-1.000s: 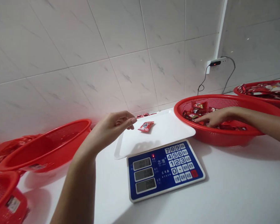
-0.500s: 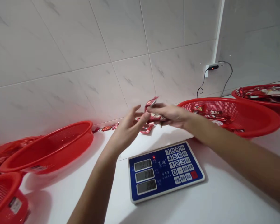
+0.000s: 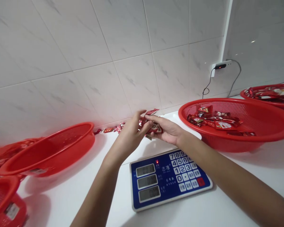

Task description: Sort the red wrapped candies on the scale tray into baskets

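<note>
Several small red snack packets are bunched between my two hands, above the white weighing pan. My right hand is closed around them from the right, its thumb on top. On the other side, my left hand has its thumb and fingers closed on the same bunch; part of its grip is hidden. Just in front stands a scale with a blue keypad panel and lit figures too faint to read.
A red basket at the right holds several red packets, with another filled basket behind. Red baskets also stand at the left. Loose packets lie along the tiled wall, where a cable hangs from a socket.
My right hand has come lower and left with the packets, closer to my left hand. My left hand has closed in on the bunch. The view has shifted slightly.
</note>
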The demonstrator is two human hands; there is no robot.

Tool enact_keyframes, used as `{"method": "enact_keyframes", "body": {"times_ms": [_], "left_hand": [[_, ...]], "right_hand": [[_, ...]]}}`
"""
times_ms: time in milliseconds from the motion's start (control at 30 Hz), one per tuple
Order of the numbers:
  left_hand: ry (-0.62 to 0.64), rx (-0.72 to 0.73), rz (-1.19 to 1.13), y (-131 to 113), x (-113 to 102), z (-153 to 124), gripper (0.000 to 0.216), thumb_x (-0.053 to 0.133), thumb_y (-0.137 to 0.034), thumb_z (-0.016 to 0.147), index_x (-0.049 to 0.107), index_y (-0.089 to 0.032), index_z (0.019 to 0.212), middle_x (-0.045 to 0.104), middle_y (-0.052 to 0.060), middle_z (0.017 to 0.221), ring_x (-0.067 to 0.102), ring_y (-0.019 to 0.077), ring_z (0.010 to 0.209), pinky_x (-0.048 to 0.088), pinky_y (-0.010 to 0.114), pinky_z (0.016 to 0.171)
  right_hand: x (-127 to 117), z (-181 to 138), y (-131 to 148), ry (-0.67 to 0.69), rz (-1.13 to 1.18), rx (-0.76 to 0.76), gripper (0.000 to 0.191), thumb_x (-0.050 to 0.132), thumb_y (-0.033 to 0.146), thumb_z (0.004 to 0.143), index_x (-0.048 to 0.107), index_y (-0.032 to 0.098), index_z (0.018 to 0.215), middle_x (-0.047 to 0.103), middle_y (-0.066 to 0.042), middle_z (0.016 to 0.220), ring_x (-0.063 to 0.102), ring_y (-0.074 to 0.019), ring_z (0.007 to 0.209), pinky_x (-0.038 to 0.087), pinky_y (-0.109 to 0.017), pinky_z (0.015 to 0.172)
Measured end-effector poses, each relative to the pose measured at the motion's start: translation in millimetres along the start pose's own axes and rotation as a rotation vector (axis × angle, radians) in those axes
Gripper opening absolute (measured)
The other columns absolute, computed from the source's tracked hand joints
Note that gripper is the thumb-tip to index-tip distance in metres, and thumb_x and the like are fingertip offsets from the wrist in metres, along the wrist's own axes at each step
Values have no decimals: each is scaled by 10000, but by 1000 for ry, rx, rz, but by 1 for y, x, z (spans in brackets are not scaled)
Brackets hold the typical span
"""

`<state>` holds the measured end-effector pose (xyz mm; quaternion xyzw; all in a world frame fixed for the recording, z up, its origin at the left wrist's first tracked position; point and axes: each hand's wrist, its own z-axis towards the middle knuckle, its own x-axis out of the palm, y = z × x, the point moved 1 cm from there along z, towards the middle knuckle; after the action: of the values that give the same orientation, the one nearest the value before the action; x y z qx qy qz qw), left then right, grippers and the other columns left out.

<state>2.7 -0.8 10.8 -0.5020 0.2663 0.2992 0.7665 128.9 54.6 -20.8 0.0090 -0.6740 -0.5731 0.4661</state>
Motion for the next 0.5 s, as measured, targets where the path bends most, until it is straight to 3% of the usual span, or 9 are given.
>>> {"method": "enact_keyframes", "body": {"times_ms": [100,167,233,367,500], "left_hand": [[58,32,-38,-1,-7,-1,529,555,-445,925,475,-204,1389,675,120,1216,690,223,909,547,361,805],[118,100,-90,0,-16,-2,463,558,-430,928,549,-217,1339,691,105,1195,685,220,929,542,334,794],[100,136,-76,1,-23,-2,367,538,-416,949,631,-238,1257,717,80,1129,676,220,960,534,308,777],[-204,170,206,3,-27,-1,267,546,-293,957,704,-251,1169,705,67,1103,667,225,949,525,342,795],[-445,406,431,-2,-19,-3,285,536,-197,952,727,-232,1161,674,95,1100,629,255,997,531,397,833]], "right_hand": [[-7,-6,6,65,-183,-50,297,879,335,674,695,167,835,613,1,681,532,-85,584,418,-201,493],[-10,-11,14,109,-310,-68,343,885,386,662,688,158,826,585,8,642,510,-79,555,378,-195,466],[-15,-15,23,117,-419,-72,392,874,443,671,686,153,855,551,20,608,496,-72,525,332,-186,440],[-27,-19,36,28,-642,5,588,784,639,696,695,135,985,554,18,603,423,-45,438,244,-182,391],[-26,-20,36,-7,-720,38,712,606,780,765,733,115,985,595,-20,663,364,-28,419,215,-188,369]]}}
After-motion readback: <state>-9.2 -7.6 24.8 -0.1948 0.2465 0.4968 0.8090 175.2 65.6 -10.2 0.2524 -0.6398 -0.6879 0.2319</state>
